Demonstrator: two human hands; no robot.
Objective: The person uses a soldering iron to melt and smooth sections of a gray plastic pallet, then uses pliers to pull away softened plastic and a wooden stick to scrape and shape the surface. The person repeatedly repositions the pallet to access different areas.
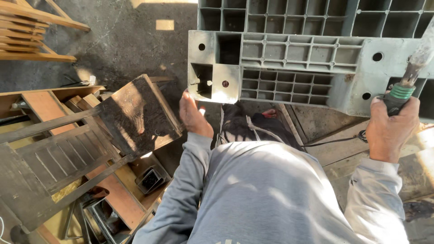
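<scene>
A large grey plastic pallet (pixel 294 54) with a grid of ribs stands in front of me, its underside facing me. My left hand (pixel 193 115) rests against the pallet's lower left corner block, fingers flat on it. My right hand (pixel 391 129) is closed around the dark handle of a tool (pixel 407 81) with a green ribbed collar and a worn metal shaft that points up over the pallet's right side. My grey sleeves and torso fill the lower middle of the view.
A dark wooden chair or slatted frame (pixel 68 153) lies at the left among wood boards and metal scraps. Stacked wooden slats (pixel 27 31) sit at the top left. A black cable (pixel 334 141) runs over boards at the right. Concrete floor lies behind.
</scene>
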